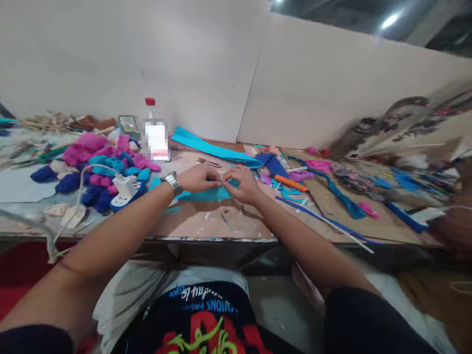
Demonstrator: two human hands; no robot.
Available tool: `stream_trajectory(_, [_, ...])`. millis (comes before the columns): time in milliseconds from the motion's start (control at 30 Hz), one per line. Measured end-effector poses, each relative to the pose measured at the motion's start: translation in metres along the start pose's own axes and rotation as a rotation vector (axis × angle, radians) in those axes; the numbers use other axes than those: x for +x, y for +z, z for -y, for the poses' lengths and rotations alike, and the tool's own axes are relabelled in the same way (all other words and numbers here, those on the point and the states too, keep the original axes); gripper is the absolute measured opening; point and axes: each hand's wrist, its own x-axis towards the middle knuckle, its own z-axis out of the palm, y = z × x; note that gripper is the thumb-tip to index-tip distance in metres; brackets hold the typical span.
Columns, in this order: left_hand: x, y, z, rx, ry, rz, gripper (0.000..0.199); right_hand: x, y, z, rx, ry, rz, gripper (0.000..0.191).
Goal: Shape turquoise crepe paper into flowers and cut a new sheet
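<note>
Both hands meet above the table, pinching a light blue strip of fabric or paper (204, 194) that hangs below the fingers. My left hand (199, 178), with a metal watch on the wrist, grips its upper edge with thumb and fingers. Close against it, my right hand (241, 183) pinches the same strip near its right end. Whether a smaller piece sits between the fingertips is too fine to make out. Behind the hands lie small pliers or cutters (209, 162) and a longer bright blue strip (210, 146).
Pink, blue and navy bundles (99, 162) crowd the left beside a white plug on a power strip (125, 191). A red-capped bottle (155, 137) stands behind. On the right are an orange-handled cutter (290, 183), thin strips, scraps and a braided blue piece (341, 196).
</note>
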Motion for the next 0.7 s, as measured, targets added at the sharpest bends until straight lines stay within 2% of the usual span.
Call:
stream_trajectory(167, [-0.003, -0.003, -0.002, -0.008, -0.05, -0.013, 0.023, -0.001, 0.0, -0.001, -0.019, 0.055, 0.006, 0.01])
stream_trajectory(433, [-0.005, -0.01, 0.0, 0.016, -0.141, -0.17, 0.019, -0.001, -0.004, -0.008, -0.054, 0.127, -0.094, 0.011])
stream_trajectory(700, [-0.004, -0.01, 0.008, -0.155, -0.189, -0.281, 0.021, -0.001, -0.005, -0.009, -0.085, 0.162, -0.119, 0.01])
